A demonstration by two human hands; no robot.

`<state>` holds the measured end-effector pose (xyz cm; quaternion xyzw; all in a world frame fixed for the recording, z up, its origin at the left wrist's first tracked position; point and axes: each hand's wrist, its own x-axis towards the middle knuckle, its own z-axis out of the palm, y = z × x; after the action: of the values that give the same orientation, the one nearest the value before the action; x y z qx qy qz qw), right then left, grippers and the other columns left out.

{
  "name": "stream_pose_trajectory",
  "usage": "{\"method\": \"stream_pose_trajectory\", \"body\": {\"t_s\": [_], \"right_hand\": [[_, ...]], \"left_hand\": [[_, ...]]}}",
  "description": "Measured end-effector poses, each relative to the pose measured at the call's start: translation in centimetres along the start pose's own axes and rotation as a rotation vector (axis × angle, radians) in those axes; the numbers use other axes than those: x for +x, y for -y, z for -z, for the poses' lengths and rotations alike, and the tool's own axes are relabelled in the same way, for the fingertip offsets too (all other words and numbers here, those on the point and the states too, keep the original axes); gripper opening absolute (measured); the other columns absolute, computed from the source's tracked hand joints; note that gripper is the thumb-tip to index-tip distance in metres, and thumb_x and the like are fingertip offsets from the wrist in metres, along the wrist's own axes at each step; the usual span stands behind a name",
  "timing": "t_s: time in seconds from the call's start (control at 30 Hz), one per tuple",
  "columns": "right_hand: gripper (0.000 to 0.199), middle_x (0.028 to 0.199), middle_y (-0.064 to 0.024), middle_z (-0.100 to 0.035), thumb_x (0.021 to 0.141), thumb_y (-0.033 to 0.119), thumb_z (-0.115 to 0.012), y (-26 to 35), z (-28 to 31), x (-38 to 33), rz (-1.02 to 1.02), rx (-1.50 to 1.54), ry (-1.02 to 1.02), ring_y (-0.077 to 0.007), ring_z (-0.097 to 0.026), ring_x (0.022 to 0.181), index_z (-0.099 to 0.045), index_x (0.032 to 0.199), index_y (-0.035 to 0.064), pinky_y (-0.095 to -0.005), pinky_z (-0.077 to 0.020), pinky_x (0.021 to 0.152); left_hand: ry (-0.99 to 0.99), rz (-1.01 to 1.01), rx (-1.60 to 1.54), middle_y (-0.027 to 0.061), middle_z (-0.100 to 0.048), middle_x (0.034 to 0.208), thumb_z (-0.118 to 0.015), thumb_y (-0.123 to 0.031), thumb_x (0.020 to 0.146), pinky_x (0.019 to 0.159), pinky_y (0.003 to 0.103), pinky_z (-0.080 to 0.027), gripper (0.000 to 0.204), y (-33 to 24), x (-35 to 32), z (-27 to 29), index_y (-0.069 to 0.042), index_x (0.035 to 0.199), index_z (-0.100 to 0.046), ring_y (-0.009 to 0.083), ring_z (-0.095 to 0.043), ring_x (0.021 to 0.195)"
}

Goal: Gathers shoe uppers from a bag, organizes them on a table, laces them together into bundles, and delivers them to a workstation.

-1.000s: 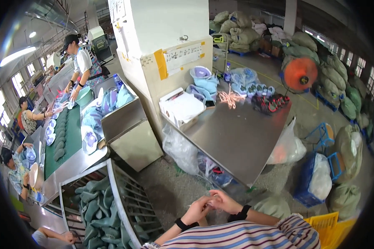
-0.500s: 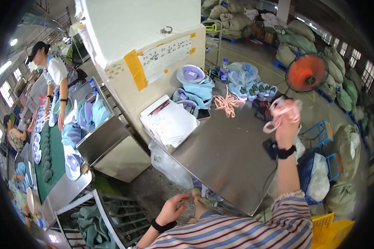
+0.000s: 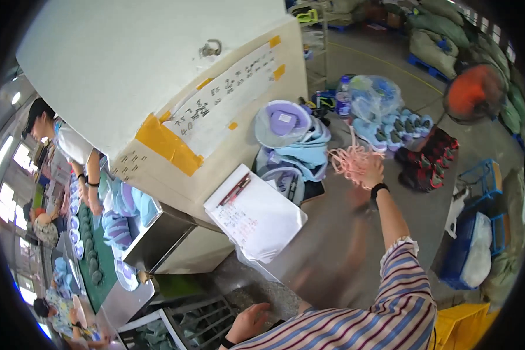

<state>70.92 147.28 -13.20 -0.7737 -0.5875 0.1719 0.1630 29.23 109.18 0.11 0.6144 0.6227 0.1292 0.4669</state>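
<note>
My right hand [image 3: 372,174] is over the metal table with its fingers closed on pink shoelaces [image 3: 349,158]. The laces lie in a loose tangle there, so I cannot tell the held ones from the rest of the pile. Low in the view, above the slatted crate, my left hand [image 3: 248,322] is empty with its fingers apart. Beyond the laces stand pale blue shoes [image 3: 372,133] in a row, beside a clear plastic bag [image 3: 374,96]. To the right of my right hand sit black and red shoes [image 3: 421,169].
A clipboard with paper [image 3: 259,219] lies at the table's left, before stacked blue and purple shoe uppers [image 3: 300,143]. A bottle [image 3: 343,96] stands behind. A pillar [image 3: 175,81] rises at left. A fan [image 3: 475,93] and blue crate [image 3: 464,256] are at right. A co-worker [image 3: 70,140] works at the green conveyor [image 3: 102,256].
My right hand has moved left with its pink laces, from the table's right side to the lace pile. The black and red shoes now show fully. The whole view has shifted.
</note>
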Motion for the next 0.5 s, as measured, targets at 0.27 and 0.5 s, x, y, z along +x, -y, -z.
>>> {"method": "stream_pose_trajectory", "body": {"t_s": [0.27,0.5], "right_hand": [[0.076,0.131,-0.0178,-0.032,0.068,0.049,-0.064,5.2,-4.5,0.8,-0.07,-0.343,-0.117,-0.0392,-0.031,0.12,-0.036,0.126,0.0083,-0.0521,-0.0308,0.096],[0.048,0.097,-0.0149,-0.054,0.073,0.03,-0.064,-2.0,-0.3,-4.3,0.029,-0.196,0.082,-0.0276,-0.057,0.082,-0.047,0.111,0.0054,-0.0357,-0.0484,0.069]], "left_hand": [[0.048,0.087,-0.026,0.0156,-0.058,0.101,-0.053,-0.015,0.082,0.078,0.036,-0.046,0.029,-0.7,1.1,1.0,-0.003,0.109,-0.052,0.0318,-0.056,0.094],[-0.037,-0.02,-0.066,0.0152,-0.058,0.099,-0.056,-0.012,0.08,0.078,0.035,-0.046,0.027,0.1,-1.4,-0.6,-0.002,0.106,-0.053,0.0315,-0.056,0.094]]}}
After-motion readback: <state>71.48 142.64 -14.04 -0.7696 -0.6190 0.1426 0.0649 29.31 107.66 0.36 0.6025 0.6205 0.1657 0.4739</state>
